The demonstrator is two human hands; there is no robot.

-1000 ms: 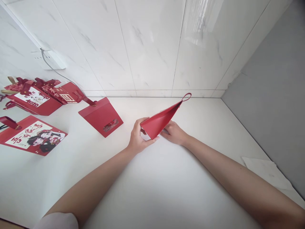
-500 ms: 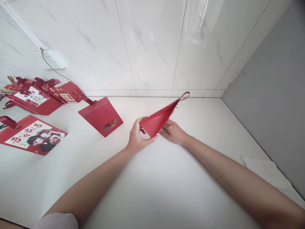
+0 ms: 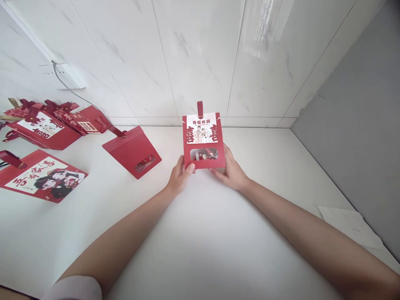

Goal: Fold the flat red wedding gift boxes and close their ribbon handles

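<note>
A red gift box (image 3: 204,163) with a ribbon loop on top faces me at the middle of the white table. Its front shows a printed bridal couple and a clear window with small items behind it. My left hand (image 3: 180,177) grips its lower left corner, thumb on the front. At the lower right, my right hand (image 3: 231,171) holds its side, with some fingers hidden behind the box. Another red box (image 3: 133,151) with a window and ribbon stands tilted to the left of my hands.
On the left lies a red box with a couple print (image 3: 46,177). Behind it several red boxes (image 3: 59,135) are grouped near a wall socket (image 3: 70,77) with a grey cable. A white sheet (image 3: 350,227) lies at the right edge. Tiled wall (image 3: 200,62) borders the table.
The box between my hands has turned from its side, so its printed front and window now face me. My left thumb has moved onto the front. The other boxes look unmoved.
</note>
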